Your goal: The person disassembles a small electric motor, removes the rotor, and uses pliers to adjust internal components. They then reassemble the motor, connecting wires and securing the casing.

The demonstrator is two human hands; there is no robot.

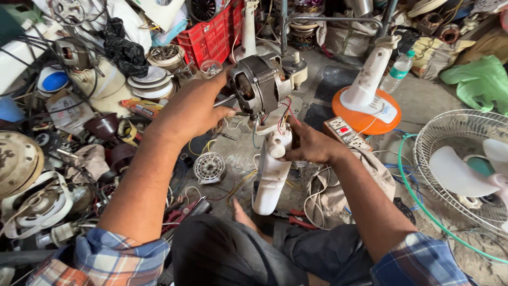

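Observation:
My left hand (193, 108) grips the bare fan motor (260, 82) from its left side, thumb near the protruding shaft. The motor sits on top of a white plastic fan neck (271, 169), which leans toward me over the floor. Against the upper right side of that neck, just under the motor, my right hand (312, 145) is wrapped around it. Red, black and yellow wires (283, 114) run from the motor down into the neck. My knees in dark trousers lie below.
An orange-and-white fan base (366, 108) and a power strip (346, 132) lie right of the motor. A wire fan guard with white blades (465, 164) is at far right. Piles of motor parts, cables and a red crate (211, 34) crowd the left and back. Pliers (296, 218) lie by my foot.

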